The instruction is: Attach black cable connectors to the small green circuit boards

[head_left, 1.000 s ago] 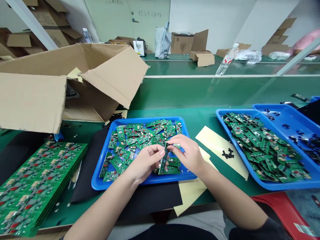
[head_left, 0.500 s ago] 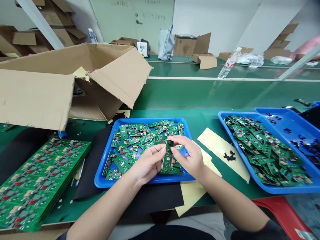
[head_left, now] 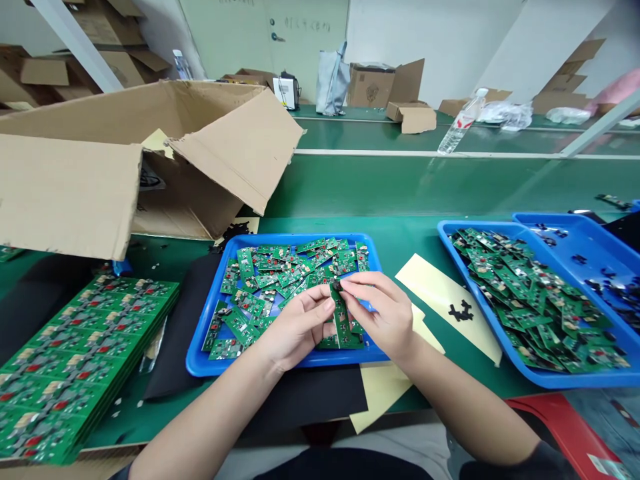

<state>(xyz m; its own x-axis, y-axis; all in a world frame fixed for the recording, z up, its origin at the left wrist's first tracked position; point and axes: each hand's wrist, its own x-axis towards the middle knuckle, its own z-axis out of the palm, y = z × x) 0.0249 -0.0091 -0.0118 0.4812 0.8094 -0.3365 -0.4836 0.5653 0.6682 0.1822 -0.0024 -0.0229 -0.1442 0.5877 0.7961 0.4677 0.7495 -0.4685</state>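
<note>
Over the front right part of a blue tray (head_left: 200,347), my left hand (head_left: 300,327) grips a narrow green circuit board (head_left: 342,323), held upright and tilted. The fingers of my right hand (head_left: 383,313) are pinched at the board's top end, on a small black part (head_left: 337,286). How that part sits on the board is partly hidden by the fingertips. Many loose green circuit boards (head_left: 285,273) with red and white components lie in the tray beneath both hands.
Stacked board panels (head_left: 90,360) stand at left, below an open cardboard box (head_left: 235,147). To the right, yellow paper (head_left: 430,287) carries black pieces (head_left: 461,311). Beyond it are a tray of boards (head_left: 540,307) and another tray (head_left: 575,233) with black parts. A water bottle (head_left: 463,123) leans behind.
The board has turned more edge-on between my hands. My right fingers have shifted to pinch the black part at its top end. The view has moved slightly.
</note>
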